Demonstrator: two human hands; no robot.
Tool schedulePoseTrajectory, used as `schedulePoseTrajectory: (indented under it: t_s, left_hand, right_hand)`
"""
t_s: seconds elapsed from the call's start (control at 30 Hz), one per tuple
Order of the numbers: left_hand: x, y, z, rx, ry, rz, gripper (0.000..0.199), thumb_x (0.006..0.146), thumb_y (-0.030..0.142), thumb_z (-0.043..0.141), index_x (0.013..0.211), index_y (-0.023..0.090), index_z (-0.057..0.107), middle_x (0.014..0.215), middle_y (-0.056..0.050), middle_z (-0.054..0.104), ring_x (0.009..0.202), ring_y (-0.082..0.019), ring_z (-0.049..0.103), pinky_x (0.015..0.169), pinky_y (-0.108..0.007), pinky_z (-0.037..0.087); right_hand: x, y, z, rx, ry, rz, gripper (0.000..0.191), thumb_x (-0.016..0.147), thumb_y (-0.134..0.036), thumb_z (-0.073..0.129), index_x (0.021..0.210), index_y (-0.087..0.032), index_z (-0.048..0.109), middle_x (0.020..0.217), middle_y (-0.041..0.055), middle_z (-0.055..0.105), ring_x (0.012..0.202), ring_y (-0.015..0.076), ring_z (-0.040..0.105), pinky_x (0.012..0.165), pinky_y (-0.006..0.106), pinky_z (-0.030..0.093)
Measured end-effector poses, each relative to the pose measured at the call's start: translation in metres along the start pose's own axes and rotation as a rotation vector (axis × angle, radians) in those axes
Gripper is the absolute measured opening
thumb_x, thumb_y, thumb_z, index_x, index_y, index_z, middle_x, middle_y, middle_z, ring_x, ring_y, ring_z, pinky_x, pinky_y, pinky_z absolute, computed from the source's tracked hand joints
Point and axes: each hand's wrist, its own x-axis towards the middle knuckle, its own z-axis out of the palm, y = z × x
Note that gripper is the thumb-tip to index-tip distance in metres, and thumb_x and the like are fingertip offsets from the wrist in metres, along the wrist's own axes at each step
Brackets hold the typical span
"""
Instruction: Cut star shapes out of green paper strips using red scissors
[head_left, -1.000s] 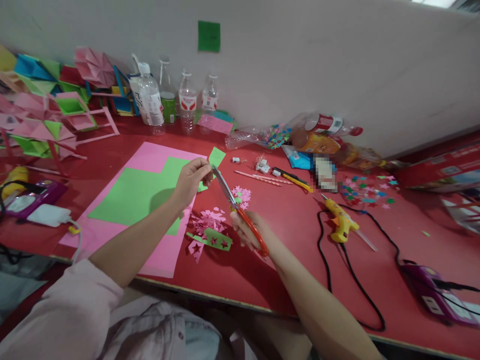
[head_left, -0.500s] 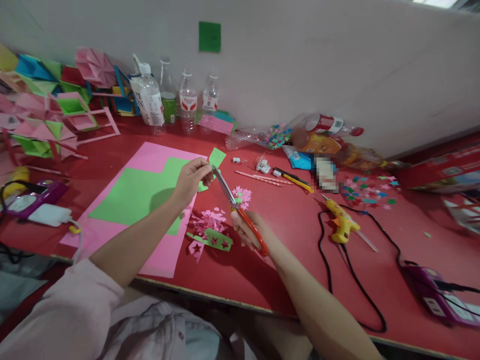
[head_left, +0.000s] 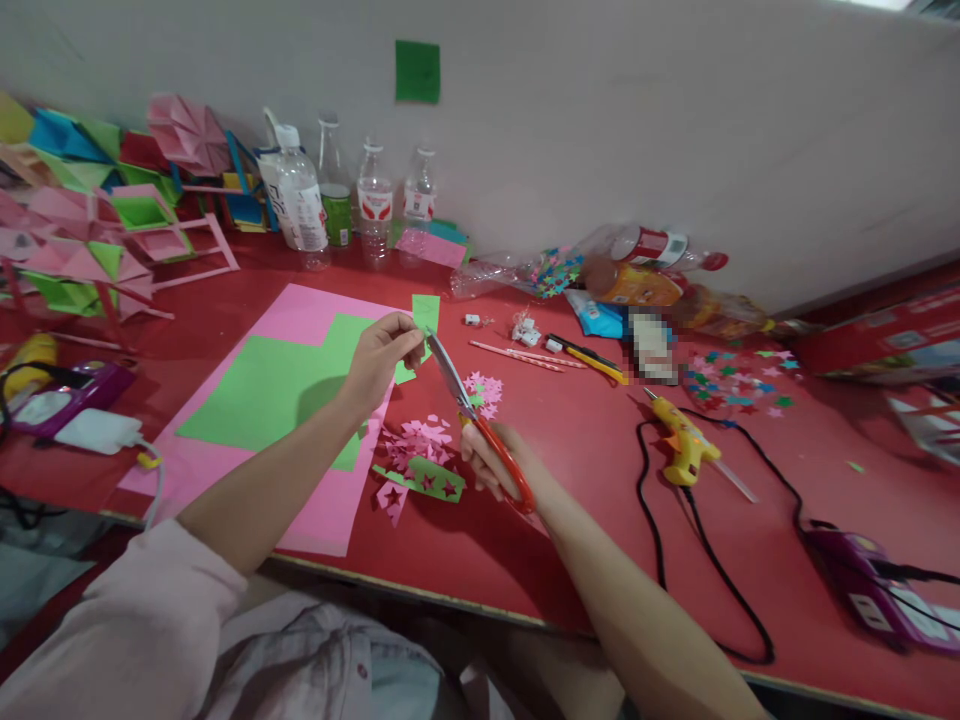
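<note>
My right hand is wrapped round the red handles of a pair of scissors, whose blades point up and left. With pinched fingers, my left hand grips a small green piece of paper, and the blade tips reach that paper. Beneath the scissors lie pink star cut-outs and a heap of pink paper scraps. A green strip with star-shaped holes rests by the heap. Under my left forearm, a green sheet lies on a larger pink sheet.
A yellow glue gun with a looping black cord lies at the right, near a purple power strip. Plastic bottles stand along the wall. Folded paper models crowd the left. Coloured stars lie at the far right.
The small green paper in my left hand has turned more upright. Both hands and the scissors have hardly moved.
</note>
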Motion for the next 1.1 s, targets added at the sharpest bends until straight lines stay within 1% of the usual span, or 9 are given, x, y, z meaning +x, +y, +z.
schedulePoseTrajectory:
  t_s: [0.27,0.5,0.7,0.83,1.0,1.1]
  left_hand:
    - [-0.0026,-0.0024,0.0022,-0.084,-0.029,-0.022,0.010,0.072,0.018,0.059,0.065,0.019,0.052,0.051,0.005,0.055,0.045,-0.005,0.048,0.049,-0.022,0.039]
    - [-0.0035,-0.0046,0.0044,-0.140,-0.002,-0.067,0.013,0.069,0.020,0.062,0.064,0.018,0.050,0.054,0.005,0.058,0.047,-0.005,0.049,0.050,-0.021,0.038]
    - [-0.0035,-0.0045,0.0040,-0.153,-0.004,-0.080,0.014,0.068,0.019,0.063,0.063,0.018,0.050,0.053,0.005,0.058,0.047,-0.005,0.049,0.050,-0.021,0.038]
    - [-0.0035,-0.0039,0.0040,-0.169,-0.017,-0.077,0.012,0.069,0.017,0.062,0.063,0.018,0.051,0.053,0.004,0.058,0.047,-0.005,0.049,0.049,-0.021,0.038]
    - [-0.0031,-0.0029,0.0043,-0.166,-0.008,-0.080,0.013,0.069,0.017,0.061,0.062,0.018,0.050,0.053,0.004,0.058,0.047,-0.005,0.049,0.049,-0.021,0.038]
    - [-0.0027,-0.0028,0.0039,-0.157,-0.012,-0.082,0.012,0.069,0.017,0.061,0.062,0.018,0.051,0.053,0.004,0.058,0.047,-0.005,0.049,0.049,-0.021,0.038]
  right_hand:
    - [-0.0048,-0.0014,0.0049,0.053,-0.006,-0.058,0.046,0.081,-0.064,0.045,0.065,-0.021,0.041,0.034,-0.0118,0.034,0.026,0.0046,0.032,0.042,0.022,0.042]
    - [-0.0052,0.0025,0.0077,0.067,-0.002,-0.085,0.048,0.080,-0.067,0.044,0.067,-0.021,0.043,0.032,-0.0117,0.034,0.026,0.0054,0.031,0.040,0.022,0.038]
    - [-0.0052,0.0017,0.0070,0.067,-0.012,-0.079,0.050,0.081,-0.069,0.043,0.066,-0.021,0.042,0.033,-0.0116,0.033,0.026,0.0057,0.032,0.042,0.023,0.042]
    - [-0.0054,0.0008,0.0076,0.051,0.012,-0.071,0.050,0.082,-0.068,0.042,0.064,-0.022,0.039,0.034,-0.0109,0.033,0.026,0.0060,0.032,0.039,0.023,0.042]
    - [-0.0071,-0.0001,0.0085,0.049,0.027,-0.092,0.052,0.078,-0.072,0.043,0.063,-0.023,0.037,0.034,-0.0108,0.033,0.025,0.0066,0.032,0.037,0.024,0.039]
    - [-0.0069,-0.0001,0.0080,0.069,0.034,-0.084,0.051,0.076,-0.072,0.046,0.063,-0.023,0.038,0.034,-0.0111,0.033,0.025,0.0061,0.030,0.037,0.024,0.038]
